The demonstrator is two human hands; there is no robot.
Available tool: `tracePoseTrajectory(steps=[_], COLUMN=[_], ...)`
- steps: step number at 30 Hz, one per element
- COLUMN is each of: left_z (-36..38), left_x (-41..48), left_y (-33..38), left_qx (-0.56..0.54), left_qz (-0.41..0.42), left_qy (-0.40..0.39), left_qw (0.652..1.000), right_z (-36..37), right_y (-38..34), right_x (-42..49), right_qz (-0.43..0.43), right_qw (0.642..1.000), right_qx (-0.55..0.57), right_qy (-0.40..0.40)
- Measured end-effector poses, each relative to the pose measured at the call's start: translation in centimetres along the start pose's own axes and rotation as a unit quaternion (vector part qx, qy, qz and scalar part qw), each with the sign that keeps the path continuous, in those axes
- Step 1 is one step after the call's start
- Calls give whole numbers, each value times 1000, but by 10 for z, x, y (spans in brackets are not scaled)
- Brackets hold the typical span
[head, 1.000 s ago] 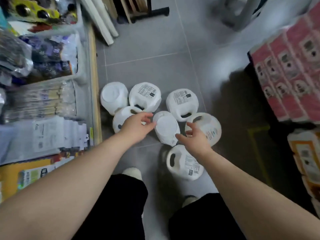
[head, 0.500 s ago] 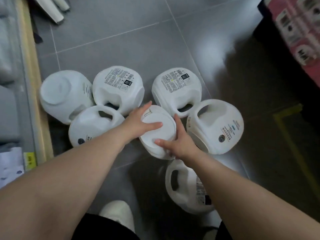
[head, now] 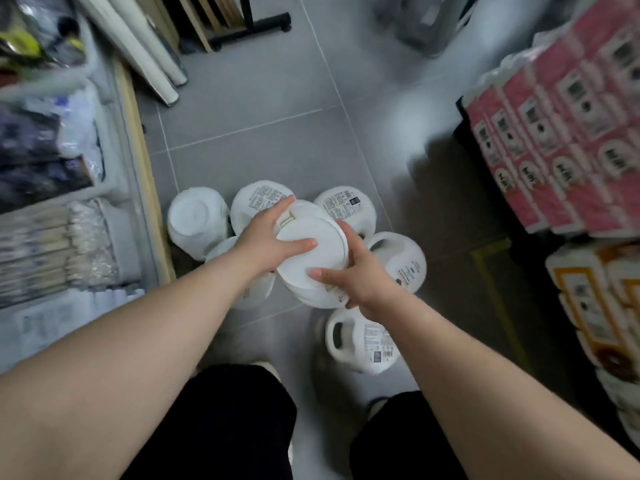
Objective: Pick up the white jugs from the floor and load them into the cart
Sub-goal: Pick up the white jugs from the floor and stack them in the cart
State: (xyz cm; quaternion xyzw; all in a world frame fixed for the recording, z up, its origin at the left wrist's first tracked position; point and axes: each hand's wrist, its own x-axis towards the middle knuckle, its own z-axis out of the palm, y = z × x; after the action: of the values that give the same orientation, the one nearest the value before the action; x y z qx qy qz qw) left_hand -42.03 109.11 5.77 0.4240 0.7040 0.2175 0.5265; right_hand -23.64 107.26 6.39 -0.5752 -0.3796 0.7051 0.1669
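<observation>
Several white jugs lie clustered on the grey tiled floor. I hold one white jug (head: 311, 258) between both hands, its round base facing me, raised above the others. My left hand (head: 268, 237) grips its left side with the thumb across the base. My right hand (head: 353, 271) grips its right and lower side. Around it lie a jug at the far left (head: 197, 223), a labelled jug behind (head: 346, 206), one at the right (head: 401, 261) and one near my feet (head: 360, 344). No cart is clearly in view.
A shelf (head: 138, 161) of packaged goods runs along the left. Rolled tubes (head: 145, 53) lean at the top left. Pink boxed packs (head: 561, 126) and orange-and-white packs (head: 602, 313) are stacked on the right. A yellow floor line (head: 491, 271) runs near them.
Both hands went from reaching to gripping the middle jug, which has since come up off the floor. The view has pulled back and up from the jugs.
</observation>
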Motion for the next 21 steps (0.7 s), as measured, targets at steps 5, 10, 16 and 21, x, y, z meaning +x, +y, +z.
tracePoseTrajectory(steps=[5,10,16,21], left_z=[-83,-146,-177,-171], left_x=[-103,-188,-245,-275], left_y=[115,203,249,266], left_qx=[-34,-75,-107,-144], left_qz=[8,39,76,65], left_qy=[18,53,123,217], left_qw=[999,995,984,963], right_z=[29,54,61,51], right_y=[-135,-236,-297,-325], right_x=[-105,-190,-235,-242], right_qz=[-30,-78,-150,-186], right_qw=[999,996,985,967], right_qx=[-22,-43,-73,-110], right_qy=[5,-3,-47,-137])
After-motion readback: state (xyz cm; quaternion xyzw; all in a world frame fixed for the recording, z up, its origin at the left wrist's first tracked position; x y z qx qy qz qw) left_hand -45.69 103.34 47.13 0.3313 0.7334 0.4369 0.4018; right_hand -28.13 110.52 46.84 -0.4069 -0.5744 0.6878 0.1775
